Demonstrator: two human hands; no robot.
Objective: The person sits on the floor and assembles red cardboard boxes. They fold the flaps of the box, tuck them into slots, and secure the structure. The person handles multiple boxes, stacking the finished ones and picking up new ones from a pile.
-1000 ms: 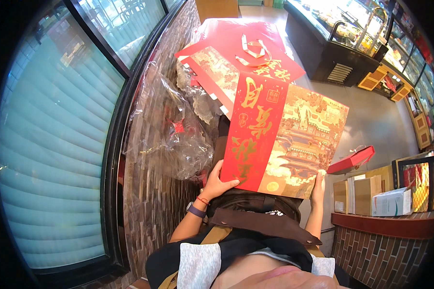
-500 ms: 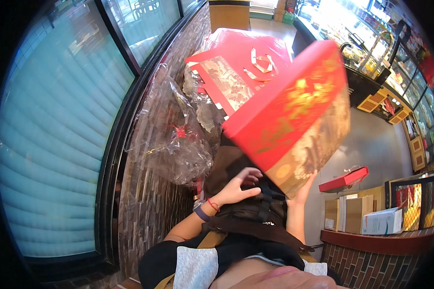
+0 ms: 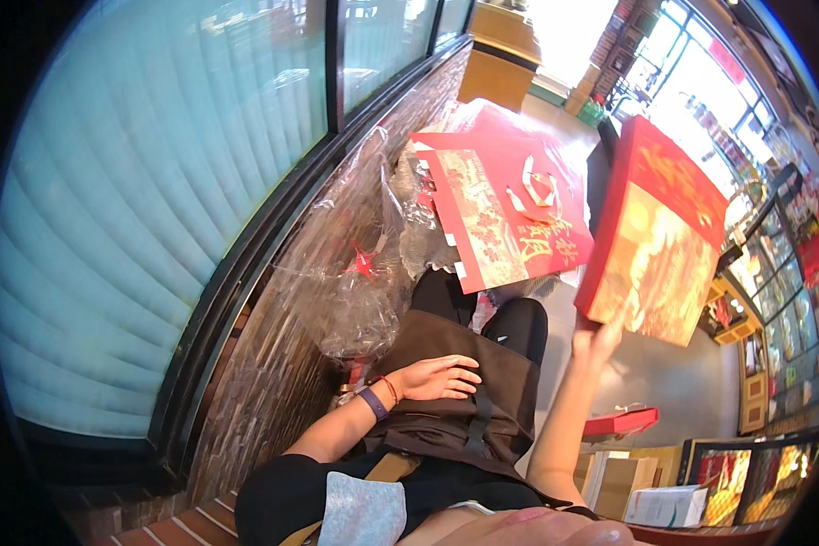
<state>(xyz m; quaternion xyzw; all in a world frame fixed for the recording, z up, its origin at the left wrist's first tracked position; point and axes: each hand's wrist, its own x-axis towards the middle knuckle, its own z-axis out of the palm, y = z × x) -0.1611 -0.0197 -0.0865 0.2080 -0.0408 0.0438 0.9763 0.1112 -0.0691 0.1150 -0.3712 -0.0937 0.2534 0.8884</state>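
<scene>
The person's right hand (image 3: 598,343) had hold of a red-and-gold box (image 3: 657,237) just right of the red paper bag (image 3: 487,218), gripping it near its lower edge, thumb toward the printed face; the other fingers were mostly hidden, and I could not tell quite how they were set. The box stood tilted, its red side turned toward the bag. On the person's side of the bag, the left hand (image 3: 439,378) held nothing that I could see, its fingers loosely extended and a little bent over the brown apron (image 3: 446,350), though I could not tell whether they touched the cloth. A dark wristband (image 3: 373,404) circled that wrist. The bag itself lay printed side up, its pale ribbon handle (image 3: 537,193) loose on top. Left of the bag, clear plastic wrapping (image 3: 337,296) sprawled crumpled with a small red piece (image 3: 362,263) showing in it, and farther left of the bag rose a pale blue window (image 3: 155,237). Rightward and nearer the person than the bag were a smaller red box (image 3: 621,423) and a white carton (image 3: 666,507)
</scene>
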